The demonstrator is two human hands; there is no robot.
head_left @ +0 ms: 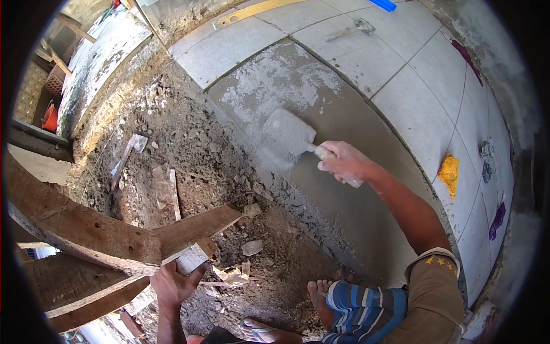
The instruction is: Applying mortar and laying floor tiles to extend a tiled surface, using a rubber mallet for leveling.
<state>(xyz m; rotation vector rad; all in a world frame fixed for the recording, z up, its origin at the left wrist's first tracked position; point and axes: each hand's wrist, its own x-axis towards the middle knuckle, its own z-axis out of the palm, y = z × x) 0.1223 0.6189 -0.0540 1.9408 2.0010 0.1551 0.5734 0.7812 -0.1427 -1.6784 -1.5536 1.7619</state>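
In my right hand (346,163) is a trowel (288,135), gripped by its light handle. Its broad blade is coated in grey cement and lies against the mortar bed (366,200). Dry pale powder covers the bed's far part, while its nearer surface looks smooth and wet. At lower left my left hand (175,284) is closed on the pale end of a wooden piece (193,259), beside the joint of a wooden frame (114,243). Some of its fingers are hidden by the wood.
Pale floor tiles (412,103) border the bed, with a small hammer-like tool (352,30), a yellow straightedge (258,11) and a yellow sponge-like piece (449,175) on them. Rubble-strewn soil (189,143) holds another tool (129,157) and wood scraps. A red bucket (50,117) stands far left.
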